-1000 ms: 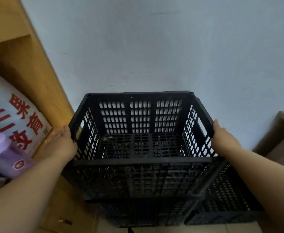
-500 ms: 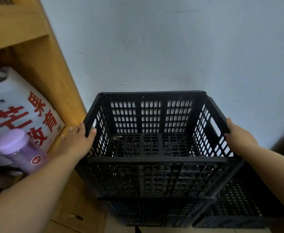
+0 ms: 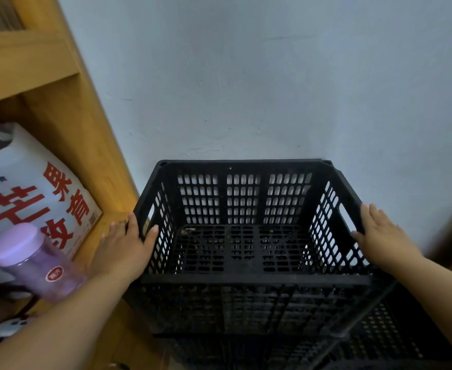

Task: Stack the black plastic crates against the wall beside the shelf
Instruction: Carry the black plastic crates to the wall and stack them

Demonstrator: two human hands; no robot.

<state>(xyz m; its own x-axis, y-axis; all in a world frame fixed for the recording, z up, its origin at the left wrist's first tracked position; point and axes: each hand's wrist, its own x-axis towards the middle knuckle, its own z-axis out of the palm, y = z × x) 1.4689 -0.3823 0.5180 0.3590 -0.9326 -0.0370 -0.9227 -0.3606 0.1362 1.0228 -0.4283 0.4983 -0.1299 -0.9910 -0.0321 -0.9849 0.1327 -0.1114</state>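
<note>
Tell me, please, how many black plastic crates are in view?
3: top crate between left hand and right hand; second crate beneath it; third crate at lower right. More may be hidden below.

i read this feed as dim and cool, the light soft and flat. the wall beyond the left hand and right hand is brightest, without glare. between them the crate sinks to near black low down. outside the left hand the purple jar looks blurred, and the shelf bows with the wide lens.
</note>
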